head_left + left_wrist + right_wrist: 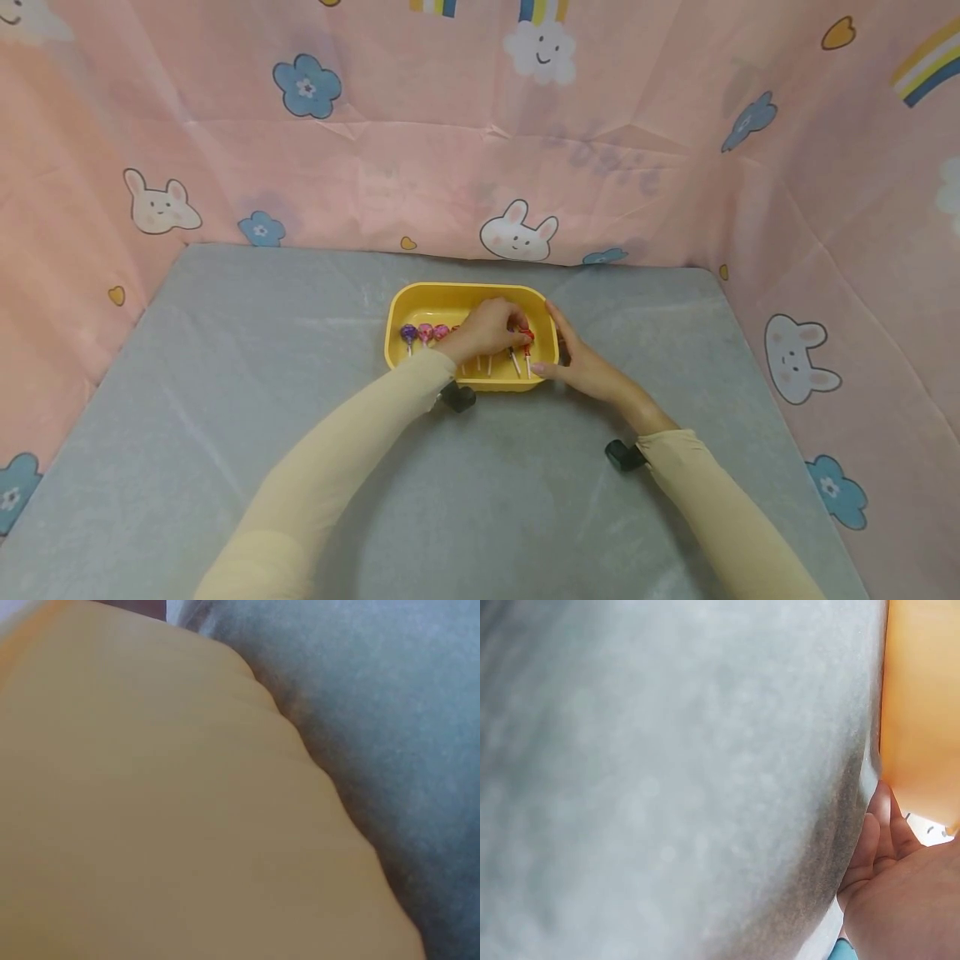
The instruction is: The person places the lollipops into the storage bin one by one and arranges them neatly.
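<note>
A yellow tray (472,386) holds a row of lollipops, among them a purple one (408,333) and a pink one (425,332) at the left. My left hand (491,327) reaches over the front rim and pinches the red lollipop (528,337) at the right end, its white stick pointing toward me. Part of the row is hidden under that hand. At the tray's right end, my right hand (588,367) grips the wall, thumb over the front corner and fingers along the outside. The right wrist view shows those fingers (881,825) beside the yellow wall.
The tray stands on a grey cloth-covered table (525,500), toward its far edge. A pink printed curtain (420,183) closes off the back and sides. Dark wrist cameras (624,456) hang below both sleeves. A close tan-yellow surface (165,810) fills most of the left wrist view.
</note>
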Demonstrator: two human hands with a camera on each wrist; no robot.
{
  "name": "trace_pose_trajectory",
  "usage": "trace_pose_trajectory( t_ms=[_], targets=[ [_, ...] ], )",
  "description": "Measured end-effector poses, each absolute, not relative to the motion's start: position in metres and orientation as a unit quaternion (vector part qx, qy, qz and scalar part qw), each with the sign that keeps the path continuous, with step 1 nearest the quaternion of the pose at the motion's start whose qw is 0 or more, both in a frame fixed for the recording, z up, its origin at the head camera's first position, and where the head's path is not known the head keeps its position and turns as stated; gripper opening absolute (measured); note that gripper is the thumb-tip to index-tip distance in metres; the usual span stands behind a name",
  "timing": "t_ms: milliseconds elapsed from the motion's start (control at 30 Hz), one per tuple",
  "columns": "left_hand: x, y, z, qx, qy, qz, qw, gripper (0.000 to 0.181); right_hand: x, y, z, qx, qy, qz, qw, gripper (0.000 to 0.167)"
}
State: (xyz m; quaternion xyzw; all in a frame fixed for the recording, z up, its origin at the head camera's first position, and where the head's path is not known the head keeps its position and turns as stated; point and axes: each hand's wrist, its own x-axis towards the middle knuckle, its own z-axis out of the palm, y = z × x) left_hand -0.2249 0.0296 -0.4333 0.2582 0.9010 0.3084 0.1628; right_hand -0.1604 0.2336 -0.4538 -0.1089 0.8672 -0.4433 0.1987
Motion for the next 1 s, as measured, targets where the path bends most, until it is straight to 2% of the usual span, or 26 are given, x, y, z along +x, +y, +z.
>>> trace_pose_trajectory(
  t_ms=[667, 1000],
  targets=[
    [-0.2247, 0.0287, -0.4316, 0.257, 0.902, 0.309, 0.156, 0.022, -0.1605, 0.2322, -0.4522, -0.105, 0.868, -0.443, 0.198, 0.099],
    [-0.2271, 0.0272, -0.4308, 0.244, 0.890, 0.342, 0.177, 0.026, -0.1610, 0.2315, -0.4512, -0.102, 0.869, -0.441, 0.201, 0.099]
  ],
)
